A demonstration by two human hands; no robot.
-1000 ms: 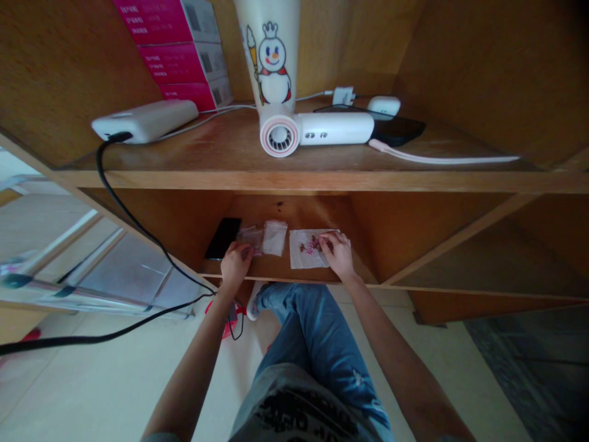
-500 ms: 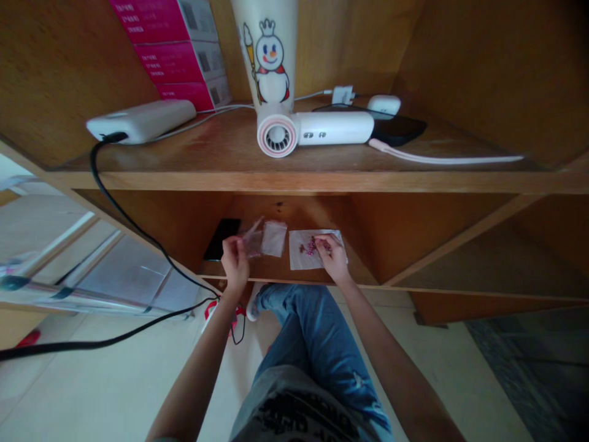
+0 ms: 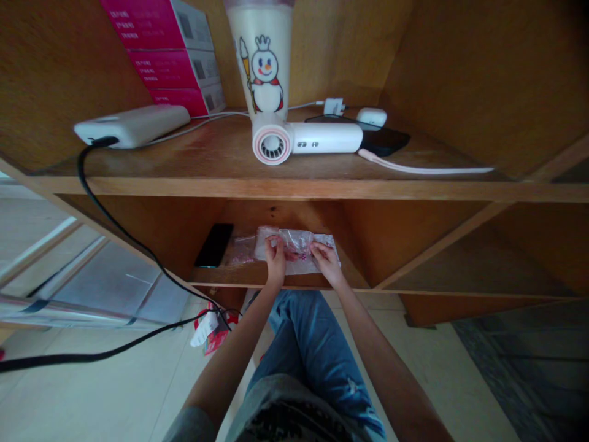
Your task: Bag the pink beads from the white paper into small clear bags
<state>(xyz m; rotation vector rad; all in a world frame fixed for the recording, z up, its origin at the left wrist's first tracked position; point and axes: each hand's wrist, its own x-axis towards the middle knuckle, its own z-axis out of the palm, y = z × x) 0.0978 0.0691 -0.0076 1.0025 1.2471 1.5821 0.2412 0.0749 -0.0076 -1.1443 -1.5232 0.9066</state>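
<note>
A clear plastic bag (image 3: 297,237) is stretched between my two hands over a white sheet (image 3: 301,268) on the lower shelf. My left hand (image 3: 275,263) is closed, pinching the bag's left side. At the right edge of the bag my right hand (image 3: 327,259) is also closed in a pinch; whether it holds some small beads too, I cannot tell. Small pinkish-red beads (image 3: 304,256) show around and through the bag. To the left lie a whitish small bag (image 3: 261,242), partly behind my left hand, and another clear bag with pink bits (image 3: 242,250).
A black phone (image 3: 215,245) lies at the lower shelf's left. Above stand a white cup (image 3: 264,67), a white handheld fan (image 3: 326,137), a power bank (image 3: 131,124) and pink boxes (image 3: 168,67). A black cable (image 3: 133,236) hangs across the left side.
My left hand has moved right, carrying the clear bag over the white sheet to my right hand. My right hand has gone from the beads to the bag's edge. The view has shifted slightly.
</note>
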